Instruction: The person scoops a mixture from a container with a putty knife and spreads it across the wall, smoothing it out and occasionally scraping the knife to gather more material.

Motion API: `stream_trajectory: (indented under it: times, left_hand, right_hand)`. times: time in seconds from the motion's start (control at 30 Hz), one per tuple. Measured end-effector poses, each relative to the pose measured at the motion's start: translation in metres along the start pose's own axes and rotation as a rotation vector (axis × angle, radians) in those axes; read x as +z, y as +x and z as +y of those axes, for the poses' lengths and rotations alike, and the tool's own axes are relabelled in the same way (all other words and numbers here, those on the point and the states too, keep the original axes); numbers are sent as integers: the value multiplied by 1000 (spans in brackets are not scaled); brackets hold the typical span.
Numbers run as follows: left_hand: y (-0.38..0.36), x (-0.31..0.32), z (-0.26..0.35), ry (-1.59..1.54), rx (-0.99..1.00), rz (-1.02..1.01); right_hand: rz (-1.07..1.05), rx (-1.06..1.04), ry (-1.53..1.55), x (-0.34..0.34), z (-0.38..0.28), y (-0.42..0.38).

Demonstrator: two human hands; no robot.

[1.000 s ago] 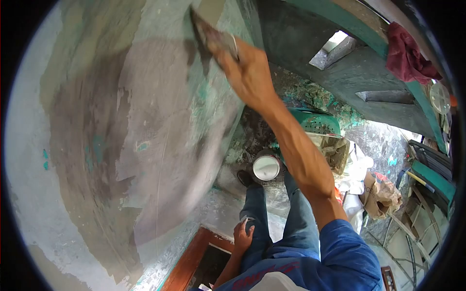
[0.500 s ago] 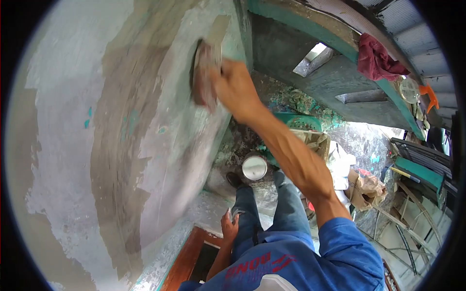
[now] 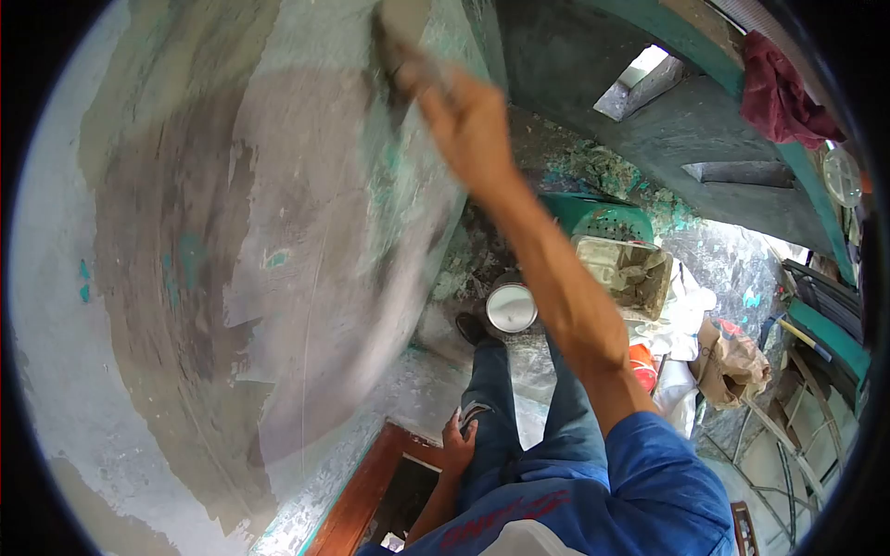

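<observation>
My right hand (image 3: 468, 120) is raised to the wall (image 3: 287, 213) and closed around a trowel (image 3: 400, 60). The trowel is smeared by motion, and its blade lies along the wall near the upper corner. Broad bands of darker, damp-looking coating run down the grey wall, with small green patches showing. Low at my side, my left hand (image 3: 458, 437) rests by my thigh, its fingers apart and nothing visible in them. A bucket of white material (image 3: 512, 308) stands on the floor by my feet.
Behind the bucket are a green perforated container (image 3: 607, 220) and a dirty tray (image 3: 649, 295). White bags (image 3: 686, 315), a paper bag (image 3: 732, 361) and metal rods lie at right. A maroon cloth (image 3: 783, 93) hangs from a ledge. A wooden frame (image 3: 357, 491) is below the wall.
My right hand and the trowel have moved upward along the wall. My view has shifted, so the bucket and floor items appear farther right. My left hand stays by my thigh.
</observation>
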State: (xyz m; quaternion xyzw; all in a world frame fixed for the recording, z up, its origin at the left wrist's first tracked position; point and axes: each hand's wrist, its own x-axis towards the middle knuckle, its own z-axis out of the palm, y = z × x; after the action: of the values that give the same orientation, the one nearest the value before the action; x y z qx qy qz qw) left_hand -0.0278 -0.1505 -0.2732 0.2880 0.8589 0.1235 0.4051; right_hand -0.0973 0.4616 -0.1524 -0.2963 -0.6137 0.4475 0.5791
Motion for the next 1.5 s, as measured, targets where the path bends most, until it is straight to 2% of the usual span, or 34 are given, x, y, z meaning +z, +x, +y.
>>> stream_trajectory:
  times: [0.07, 0.17, 0.23, 0.33, 0.4, 0.43, 0.5, 0.6, 0.63, 0.7, 0.77, 0.83, 0.9, 0.97, 1.0, 1.07, 1.17, 1.2, 1.27, 1.33, 1.4, 1.47, 1.5]
  left_hand:
    - [0, 6, 3, -6, -3, -27]
    - [17, -4, 18, -10, 9, -32]
    - [24, -20, 47, -234, -56, 27]
    - [38, -17, 27, -208, -2, 66]
    - [44, -14, 23, -238, -34, 99]
    - [46, -12, 24, -247, -32, 98]
    - [40, -13, 22, -233, -42, 83]
    - [31, -9, 16, -219, -17, 105]
    - [29, -10, 13, -226, -18, 101]
    - [17, -8, 5, -227, 3, 124]
    - [18, 0, -5, -207, 29, 109]
    - [17, -8, -3, -128, -118, -37]
    - [22, -16, 10, -162, -109, 23]
    - [24, -17, 15, -193, -118, 80]
    - [29, -16, 15, -204, -88, 83]
    - [32, -15, 13, -195, -74, 86]
    - [21, -10, 19, -218, -112, 80]
    - [17, -8, 23, -219, -155, 58]
    - [14, -11, 40, -249, -207, 33]
    - [13, 2, 18, -195, -180, -8]
    - [14, 11, 5, -131, -138, -47]
    - [17, 12, 4, -124, -113, -49]
    - [17, 4, 15, -123, -108, -47]
  right_hand:
    - [-88, 79, 61, 2, -47, -36]
    - [-73, 129, 67, -26, -55, -40]
    - [54, 401, 133, -48, -34, 0]
    - [-63, 320, 159, -78, 28, 61]
    - [-87, 396, -109, -79, 41, 90]
    - [-93, 391, -114, -73, 51, 99]
    - [-92, 536, -67, -53, 72, 107]
    - [-123, 423, -54, -12, 69, 147]
    - [-128, 423, -60, -4, 41, 153]
    - [-215, 429, -355, -2, -38, 144]
    - [-288, 373, -30, -26, -49, 119]
    - [-268, 393, -6, -72, -67, 91]
    - [-245, 382, 30, -97, -48, 84]
    - [9, 261, 73, -103, 16, 60]
    - [13, 262, 86, -100, 30, 61]
    - [33, 100, 17, -88, 62, 60]
    - [43, 106, -57, -65, 88, 71]
    - [43, 120, -53, -55, 90, 66]
    - [86, 120, 255, -29, 86, 64]
    - [-17, 178, -10, -14, 35, 34]
    - [-3, 115, 95, -13, 2, 0]
    - [15, 45, 206, -20, -8, 2]
    - [45, 121, 111, -37, -6, 9]
